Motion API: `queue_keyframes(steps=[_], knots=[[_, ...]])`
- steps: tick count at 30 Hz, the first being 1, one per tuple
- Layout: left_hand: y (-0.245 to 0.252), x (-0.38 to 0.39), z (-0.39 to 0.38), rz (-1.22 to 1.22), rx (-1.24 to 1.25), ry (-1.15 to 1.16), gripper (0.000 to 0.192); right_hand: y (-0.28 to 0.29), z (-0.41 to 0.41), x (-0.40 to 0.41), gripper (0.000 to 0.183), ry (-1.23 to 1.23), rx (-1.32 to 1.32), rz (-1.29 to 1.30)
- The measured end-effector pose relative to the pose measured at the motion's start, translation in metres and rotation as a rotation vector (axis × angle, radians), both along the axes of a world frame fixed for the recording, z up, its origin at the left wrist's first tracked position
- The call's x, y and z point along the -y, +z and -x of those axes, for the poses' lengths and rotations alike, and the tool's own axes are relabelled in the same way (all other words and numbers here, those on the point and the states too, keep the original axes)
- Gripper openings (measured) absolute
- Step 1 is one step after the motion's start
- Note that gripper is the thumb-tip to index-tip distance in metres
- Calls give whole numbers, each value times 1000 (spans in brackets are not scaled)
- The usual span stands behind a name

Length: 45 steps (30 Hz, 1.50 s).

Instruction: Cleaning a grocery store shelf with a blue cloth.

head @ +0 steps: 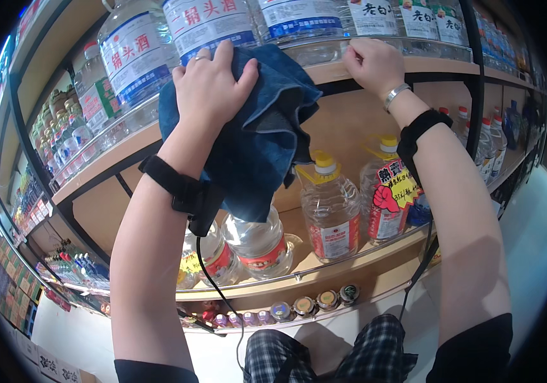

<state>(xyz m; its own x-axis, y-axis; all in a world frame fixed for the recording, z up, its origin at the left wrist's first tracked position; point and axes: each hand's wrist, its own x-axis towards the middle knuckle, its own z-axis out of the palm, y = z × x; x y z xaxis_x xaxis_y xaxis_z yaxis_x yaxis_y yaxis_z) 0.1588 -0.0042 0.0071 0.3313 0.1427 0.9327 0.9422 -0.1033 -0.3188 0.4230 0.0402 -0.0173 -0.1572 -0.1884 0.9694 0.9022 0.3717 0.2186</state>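
Observation:
My left hand (213, 86) lies spread on a blue cloth (254, 143), its fingertips near the label of a large clear plastic liquor jug (211, 24). The cloth hangs in folds over the shelf edge, with its lower end over a jug on the shelf below. To the right, my right hand (374, 64) is curled at the clear guard strip (316, 53) along the upper shelf's front. Whether it grips the strip cannot be told. Black bands with wires circle both wrists, and a silver bracelet is on the right one.
On the lower shelf stand a yellow-capped jug (331, 215), another with a bright price sign (395, 186), and a round jug (259, 244) with a red label. Jars (304, 306) line the bottom shelf. Smaller bottles (72, 134) stand left behind a guard rail; black uprights (475, 86) divide the shelving.

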Motion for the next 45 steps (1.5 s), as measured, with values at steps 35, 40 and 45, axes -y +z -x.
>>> queue_keyframes(steps=[35, 40, 45], knots=[[-8, 14, 135, -38, 217, 85, 38, 0, 6, 0, 19, -2, -25, -10], [-5, 6, 54, -6, 209, 32, 41, -1, 0, -2, 19, -18, -38, -4], [-4, -4, -17, -85, 185, 16, 43, -1, 3, -5, 19, -38, -39, 6]])
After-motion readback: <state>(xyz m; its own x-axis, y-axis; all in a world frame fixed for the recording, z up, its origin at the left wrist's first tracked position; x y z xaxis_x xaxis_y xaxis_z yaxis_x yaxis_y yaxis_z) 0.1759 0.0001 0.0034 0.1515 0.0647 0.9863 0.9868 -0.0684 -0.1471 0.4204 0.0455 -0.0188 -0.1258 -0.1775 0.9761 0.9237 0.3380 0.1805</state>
